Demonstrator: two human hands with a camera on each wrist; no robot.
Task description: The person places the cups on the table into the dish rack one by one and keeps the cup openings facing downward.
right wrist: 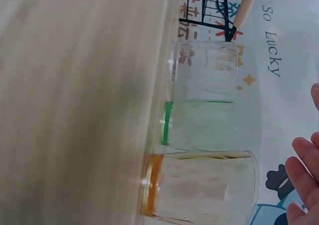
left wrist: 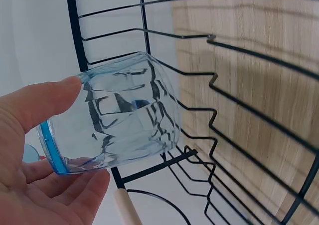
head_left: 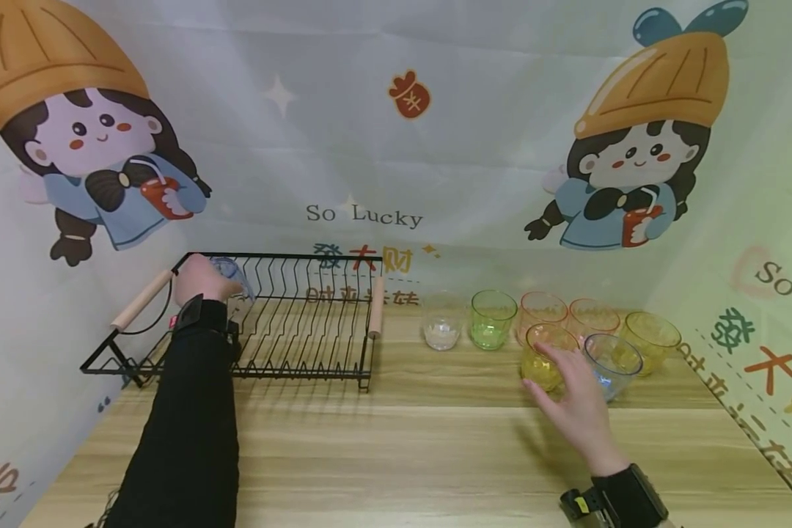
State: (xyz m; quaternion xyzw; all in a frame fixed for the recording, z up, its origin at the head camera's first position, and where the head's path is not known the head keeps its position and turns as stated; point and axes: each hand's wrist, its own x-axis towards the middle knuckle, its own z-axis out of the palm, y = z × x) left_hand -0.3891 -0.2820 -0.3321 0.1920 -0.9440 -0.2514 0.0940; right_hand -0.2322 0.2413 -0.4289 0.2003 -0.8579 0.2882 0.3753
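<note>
My left hand [head_left: 200, 279] grips a clear blue-tinted glass [left wrist: 124, 112] at the back left of a black wire dish rack [head_left: 290, 374]. In the left wrist view the thumb lies on one side near the blue rim and the fingers on the other; the glass is tilted beside the rack's wires. My right hand [head_left: 577, 400], thumb and fingers spread, is at a yellow glass [head_left: 541, 370] on the table. The right wrist view shows these fingers [right wrist: 301, 177] apart from the glasses. A blue glass [head_left: 612, 367] stands just right of that hand.
Behind and beside the yellow glass stand a clear glass [head_left: 441, 330], a green glass [head_left: 493, 323], two reddish glasses [head_left: 543, 308] and another yellow glass [head_left: 653, 341]. The rack has wooden handles [head_left: 376, 308]. A printed cloth [head_left: 343, 147] hangs behind the wooden table [head_left: 383, 462].
</note>
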